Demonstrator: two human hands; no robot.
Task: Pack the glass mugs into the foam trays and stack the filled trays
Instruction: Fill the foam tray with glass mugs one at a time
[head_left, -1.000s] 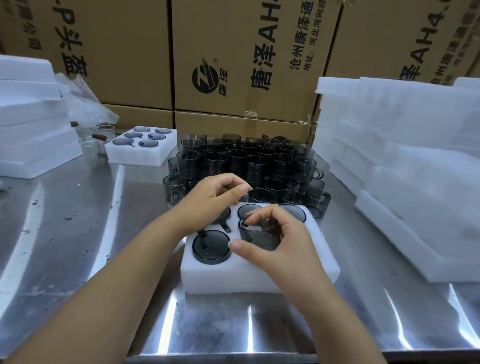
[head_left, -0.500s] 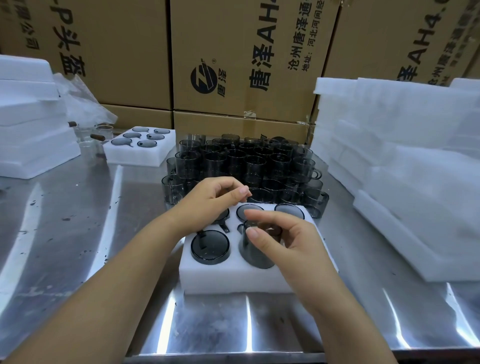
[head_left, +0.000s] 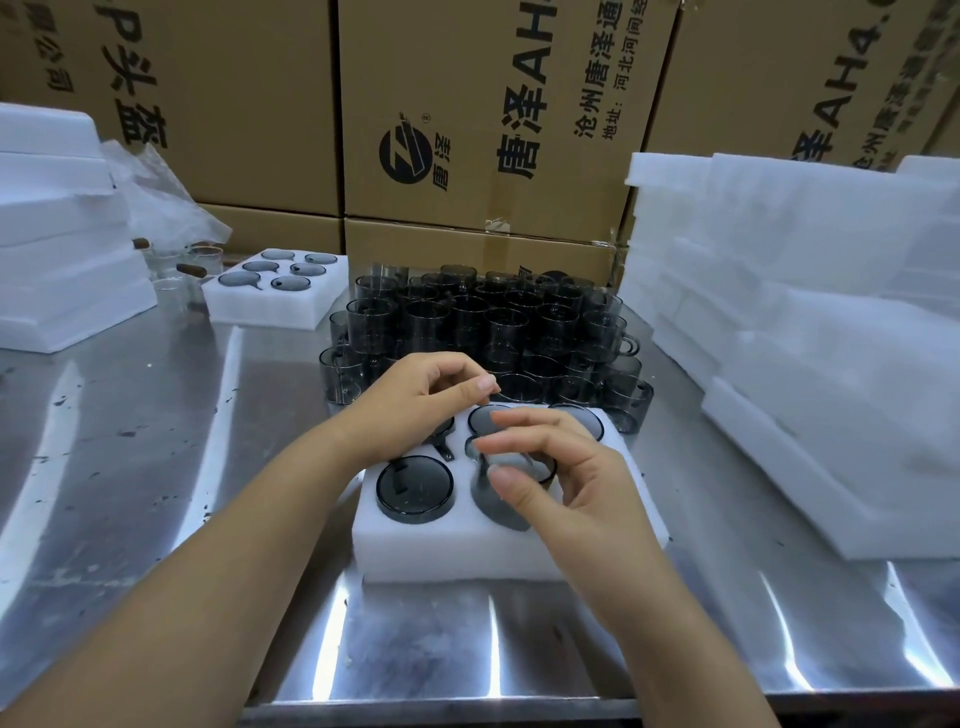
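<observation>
— Right hand (head_left: 566, 483), what's it at?

— Pinching a glass mug (head_left: 506, 501) by its top edge, thumb on the near side and fingers curled over the far side. It stands in the front-right pocket of the foam tray (head_left: 467, 551), higher than the seated mug (head_left: 415, 488) beside it. I'd judge it's only part-way in.

— Why grip from above?

— It keeps fingers out from between glass and foam. The pocket looks snug, so I'd guess it wants a straight push down.

— And the left hand (head_left: 421, 400)?

— Loosely curled, holding nothing, hovering over the back-left pocket. The loose mugs (head_left: 483, 322) are massed just behind the tray, so it's handy for the next pick, I reckon.

— Where do full ones go?

— One filled tray (head_left: 275, 291) sits well off to the left on the steel table (head_left: 156, 467). This one looks nearly full, so stacking can't be far off.
</observation>
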